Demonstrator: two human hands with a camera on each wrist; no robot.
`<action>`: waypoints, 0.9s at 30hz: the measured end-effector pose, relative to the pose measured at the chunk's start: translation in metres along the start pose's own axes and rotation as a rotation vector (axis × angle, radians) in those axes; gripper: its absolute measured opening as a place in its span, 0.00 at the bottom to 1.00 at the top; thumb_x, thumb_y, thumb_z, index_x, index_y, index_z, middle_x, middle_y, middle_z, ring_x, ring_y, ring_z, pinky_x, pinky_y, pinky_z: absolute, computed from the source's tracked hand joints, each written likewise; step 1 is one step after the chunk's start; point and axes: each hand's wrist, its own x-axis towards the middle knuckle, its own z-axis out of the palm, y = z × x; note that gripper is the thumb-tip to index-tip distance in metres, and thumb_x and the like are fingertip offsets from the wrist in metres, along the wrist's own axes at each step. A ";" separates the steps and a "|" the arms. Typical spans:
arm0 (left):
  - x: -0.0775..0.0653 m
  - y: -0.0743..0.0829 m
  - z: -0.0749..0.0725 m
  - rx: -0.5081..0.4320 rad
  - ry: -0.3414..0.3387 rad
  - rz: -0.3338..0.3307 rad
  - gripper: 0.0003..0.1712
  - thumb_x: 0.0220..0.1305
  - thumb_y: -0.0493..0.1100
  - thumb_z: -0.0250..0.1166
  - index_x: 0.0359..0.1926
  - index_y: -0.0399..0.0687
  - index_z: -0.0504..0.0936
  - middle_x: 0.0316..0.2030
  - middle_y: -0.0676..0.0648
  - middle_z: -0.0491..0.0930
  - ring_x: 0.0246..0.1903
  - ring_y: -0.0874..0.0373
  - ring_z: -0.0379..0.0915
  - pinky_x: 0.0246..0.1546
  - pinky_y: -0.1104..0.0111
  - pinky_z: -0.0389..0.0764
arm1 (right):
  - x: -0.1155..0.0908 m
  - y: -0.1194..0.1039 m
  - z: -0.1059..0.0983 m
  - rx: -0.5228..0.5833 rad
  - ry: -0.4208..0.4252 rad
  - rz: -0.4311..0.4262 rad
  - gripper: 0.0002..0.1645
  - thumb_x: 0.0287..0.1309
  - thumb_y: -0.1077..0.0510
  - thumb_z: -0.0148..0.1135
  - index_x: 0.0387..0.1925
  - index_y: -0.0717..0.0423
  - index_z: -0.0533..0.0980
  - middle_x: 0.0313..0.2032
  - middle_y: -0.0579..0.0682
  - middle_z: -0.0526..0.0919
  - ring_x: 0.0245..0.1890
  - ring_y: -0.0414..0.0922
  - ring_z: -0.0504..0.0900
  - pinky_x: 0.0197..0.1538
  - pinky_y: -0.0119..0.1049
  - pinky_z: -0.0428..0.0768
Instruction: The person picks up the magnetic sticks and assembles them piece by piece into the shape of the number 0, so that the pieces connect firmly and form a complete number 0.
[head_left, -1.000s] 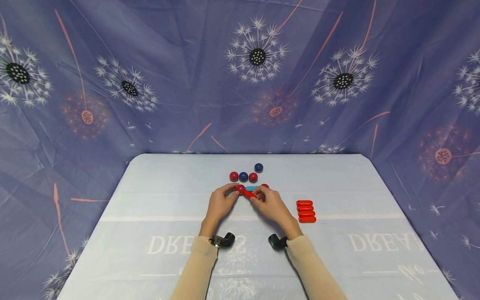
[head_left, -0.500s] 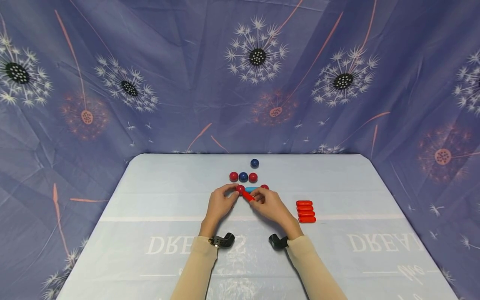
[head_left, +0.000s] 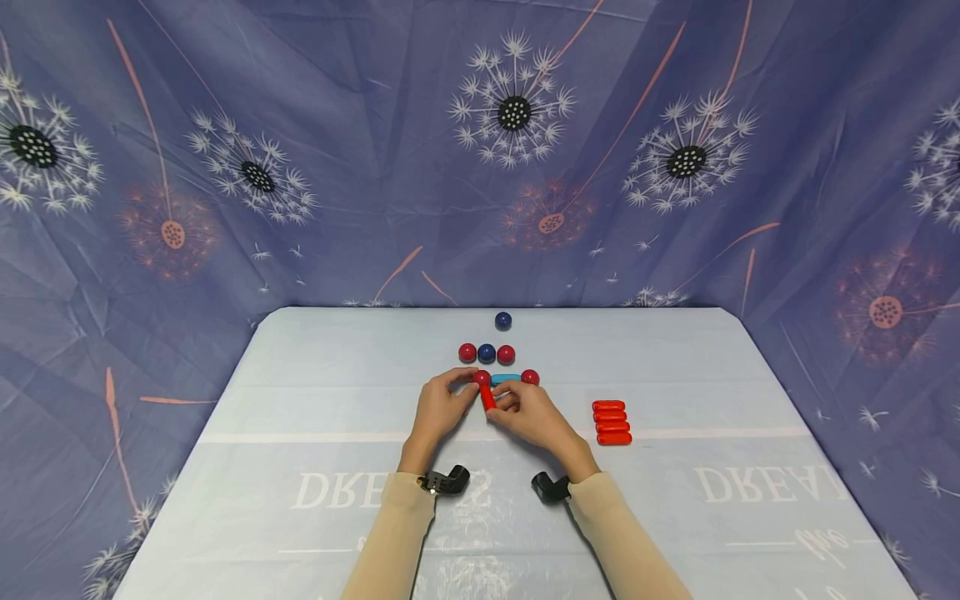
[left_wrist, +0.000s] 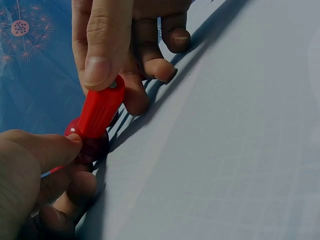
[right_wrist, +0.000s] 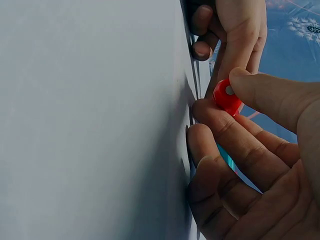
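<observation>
My left hand (head_left: 441, 406) pinches a dark red ball (head_left: 482, 378) between thumb and fingers. Thumb and fingers of my right hand (head_left: 536, 414) hold a short red rod (head_left: 488, 398), whose far end meets that ball. In the left wrist view the red rod (left_wrist: 101, 110) stands end-on against the ball (left_wrist: 93, 149), and a small metal disc shows in its near end. A light blue rod (head_left: 506, 379) runs from the held ball to a second red ball (head_left: 530, 377) at its right end. Curled fingers cover most of the blue rod (right_wrist: 226, 156) in the right wrist view.
Behind the hands sit a red ball (head_left: 468, 352), a dark blue ball (head_left: 487, 354) and another red ball (head_left: 506, 355) in a row. A lone dark blue ball (head_left: 503, 321) lies near the back edge. Several red rods (head_left: 612, 422) are stacked side by side at right.
The held red rod has swung from slanting rightward to pointing nearly straight toward me, my right hand shifting with it. The lone dark blue ball has rolled back and left. The left hand stays put.
</observation>
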 end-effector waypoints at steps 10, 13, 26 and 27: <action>-0.001 0.001 0.000 -0.007 -0.012 -0.009 0.17 0.66 0.42 0.70 0.55 0.52 0.88 0.49 0.48 0.89 0.36 0.55 0.77 0.56 0.55 0.78 | -0.002 -0.003 0.004 0.030 -0.005 -0.017 0.25 0.61 0.55 0.74 0.55 0.64 0.79 0.36 0.48 0.91 0.37 0.38 0.88 0.47 0.40 0.85; -0.001 0.001 0.000 -0.003 -0.014 -0.006 0.16 0.66 0.42 0.70 0.55 0.52 0.88 0.49 0.48 0.89 0.22 0.60 0.63 0.47 0.60 0.76 | -0.002 -0.004 0.004 0.032 -0.006 -0.016 0.25 0.61 0.56 0.74 0.56 0.64 0.78 0.36 0.48 0.91 0.36 0.38 0.88 0.46 0.38 0.84; 0.000 0.000 -0.001 0.012 -0.026 0.008 0.15 0.68 0.43 0.70 0.55 0.53 0.88 0.48 0.46 0.89 0.13 0.64 0.69 0.31 0.68 0.74 | -0.001 -0.001 0.006 0.023 -0.008 -0.017 0.28 0.60 0.53 0.75 0.56 0.64 0.78 0.34 0.46 0.91 0.36 0.37 0.87 0.49 0.41 0.83; 0.000 -0.001 0.000 0.012 -0.023 0.011 0.15 0.69 0.44 0.69 0.55 0.53 0.88 0.48 0.46 0.89 0.14 0.61 0.71 0.33 0.66 0.76 | -0.001 -0.001 0.006 0.022 -0.009 -0.013 0.28 0.60 0.53 0.75 0.56 0.63 0.78 0.34 0.46 0.91 0.36 0.37 0.87 0.49 0.41 0.83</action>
